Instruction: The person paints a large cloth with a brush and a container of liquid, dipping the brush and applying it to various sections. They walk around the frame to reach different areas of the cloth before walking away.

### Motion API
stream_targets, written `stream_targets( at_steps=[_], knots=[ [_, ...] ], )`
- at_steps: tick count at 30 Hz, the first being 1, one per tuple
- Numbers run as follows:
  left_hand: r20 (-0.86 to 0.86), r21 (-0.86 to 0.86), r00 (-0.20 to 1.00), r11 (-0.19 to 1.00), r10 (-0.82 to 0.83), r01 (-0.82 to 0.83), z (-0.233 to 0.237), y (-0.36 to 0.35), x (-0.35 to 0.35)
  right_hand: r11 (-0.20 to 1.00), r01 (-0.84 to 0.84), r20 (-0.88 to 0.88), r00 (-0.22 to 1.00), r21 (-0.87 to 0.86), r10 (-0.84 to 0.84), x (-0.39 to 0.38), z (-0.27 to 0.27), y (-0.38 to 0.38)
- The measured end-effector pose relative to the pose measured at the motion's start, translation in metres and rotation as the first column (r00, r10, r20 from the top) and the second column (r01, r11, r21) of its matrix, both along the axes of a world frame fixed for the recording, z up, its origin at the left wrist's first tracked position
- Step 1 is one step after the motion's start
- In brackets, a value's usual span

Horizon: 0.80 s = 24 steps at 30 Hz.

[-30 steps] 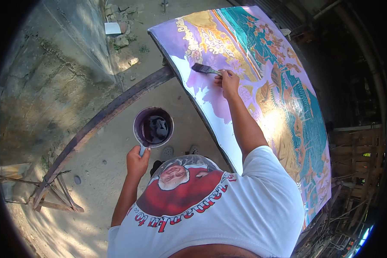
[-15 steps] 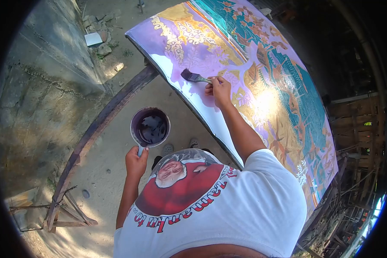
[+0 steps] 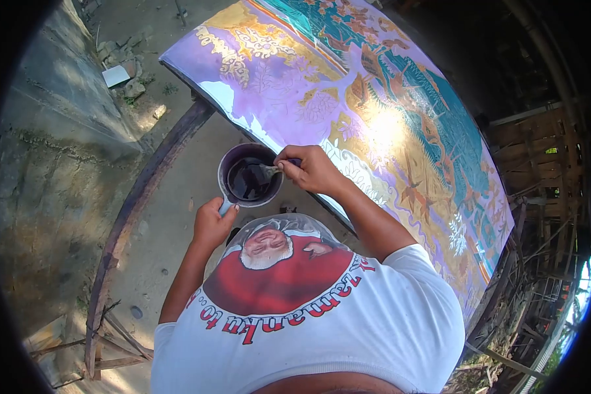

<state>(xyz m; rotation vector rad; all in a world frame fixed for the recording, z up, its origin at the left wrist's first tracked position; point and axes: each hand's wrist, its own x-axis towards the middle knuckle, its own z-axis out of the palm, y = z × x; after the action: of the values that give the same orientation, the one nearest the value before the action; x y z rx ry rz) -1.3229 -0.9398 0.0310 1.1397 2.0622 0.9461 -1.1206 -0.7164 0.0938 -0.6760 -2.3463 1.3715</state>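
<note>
My left hand is closed around the light handle of a round pot, which holds dark purple liquid. Over the pot's right rim, my right hand grips a paintbrush by its handle. What shows of the brush is small, and its bristles are hard to make out. Just beyond both hands lies a large stretched cloth patterned in purple, gold, teal and brown, with white patches along its near edge.
A curved wooden beam runs from the cloth's corner down to the lower left. Farther left rises a concrete wall, with stones and a white flat piece near it. Wooden slats stand at the right.
My right hand has moved from the cloth down to the pot with the brush. My left hand and the pot have come up and right. More of the cloth's near edge is purple.
</note>
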Motion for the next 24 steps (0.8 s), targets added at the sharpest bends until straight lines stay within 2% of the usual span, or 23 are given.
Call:
stream_targets(
  at_steps=[2,4,5,6,8,10,13,14,16,21,24],
  knots=[
    [-0.001,-0.004,1.0,1.0,-0.014,0.014,0.007,0.007,0.005,0.962,-0.104,0.107,0.991,0.253,0.079,-0.011,-0.032,-0.007],
    [-0.005,-0.01,1.0,1.0,-0.014,0.014,0.008,0.009,0.005,0.95,-0.146,0.155,0.982,0.276,0.105,-0.01,-0.041,-0.009],
    [-0.003,-0.009,1.0,1.0,-0.015,0.015,0.006,0.008,0.004,0.995,0.016,0.139,0.99,-0.101,-0.002,-0.003,-0.042,-0.009],
    [-0.001,-0.008,1.0,1.0,-0.013,0.013,0.005,0.007,0.003,0.87,0.172,0.169,0.98,-0.462,-0.104,0.003,-0.041,-0.008],
    [-0.009,-0.013,1.0,1.0,0.017,-0.017,0.004,0.003,0.001,0.714,0.167,-0.014,0.97,-0.68,-0.241,0.022,-0.048,0.002],
    [-0.02,-0.016,0.998,0.998,0.058,-0.058,0.002,-0.004,-0.002,0.565,0.172,-0.097,0.905,-0.807,-0.415,0.036,-0.055,0.015],
    [-0.05,-0.062,0.992,0.991,0.117,-0.12,-0.004,-0.018,-0.006,0.502,0.225,-0.123,0.813,-0.835,-0.569,0.029,-0.077,0.039],
    [-0.057,-0.056,0.989,0.989,0.135,-0.138,-0.005,-0.023,-0.008,0.504,0.214,-0.124,0.823,-0.837,-0.554,0.016,-0.086,0.046],
    [-0.067,-0.048,0.984,0.985,0.164,-0.167,-0.009,-0.031,-0.01,0.475,0.298,-0.084,0.772,-0.828,-0.63,-0.019,-0.098,0.057],
    [-0.027,-0.077,0.963,0.96,0.268,-0.269,-0.011,-0.051,-0.01,0.511,0.26,-0.143,0.77,-0.819,-0.622,-0.136,-0.108,0.088],
    [-0.064,-0.076,0.957,0.955,0.283,-0.287,-0.015,-0.058,-0.008,0.533,0.258,-0.152,0.78,-0.806,-0.607,-0.2,-0.109,0.108]
  ],
)
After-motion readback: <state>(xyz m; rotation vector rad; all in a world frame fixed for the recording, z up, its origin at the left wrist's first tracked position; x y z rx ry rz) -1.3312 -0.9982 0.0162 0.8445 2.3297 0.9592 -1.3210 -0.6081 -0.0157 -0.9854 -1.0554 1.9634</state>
